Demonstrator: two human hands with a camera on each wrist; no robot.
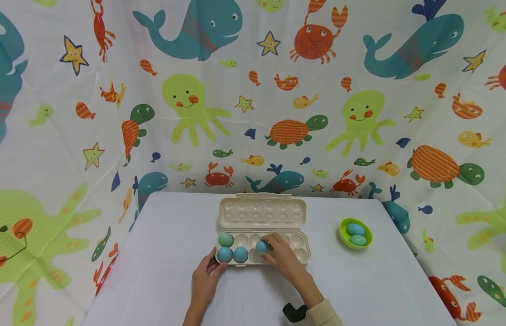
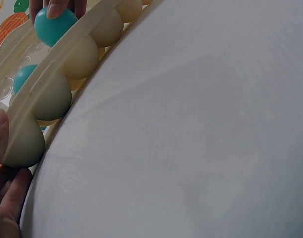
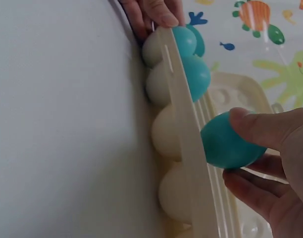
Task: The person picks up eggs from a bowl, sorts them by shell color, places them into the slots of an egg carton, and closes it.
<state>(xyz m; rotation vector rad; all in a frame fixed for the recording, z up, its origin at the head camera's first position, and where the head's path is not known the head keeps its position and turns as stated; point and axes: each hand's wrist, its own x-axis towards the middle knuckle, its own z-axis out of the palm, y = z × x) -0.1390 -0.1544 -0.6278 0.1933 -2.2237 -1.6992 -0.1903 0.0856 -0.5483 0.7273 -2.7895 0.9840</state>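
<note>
A beige sleeve [image 1: 324,313] leads to the right hand [image 1: 282,254], which pinches a blue egg [image 1: 261,246] over the open egg carton [image 1: 262,223]. The left hand [image 1: 206,277] grips the carton's left end, beside three seated eggs [image 1: 225,254]; a lime-green bowl [image 1: 345,239] holds two more.

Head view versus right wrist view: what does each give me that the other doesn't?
Only the head view shows the green bowl with two eggs in it, right of the carton, and the black thing by the right sleeve.

Only the right wrist view shows the rounded undersides of the cups along the carton's near side.

Both show the right hand pinching a blue egg, the left hand holding the carton's end, two more blue eggs in the near row, and the printed cloth.
</note>
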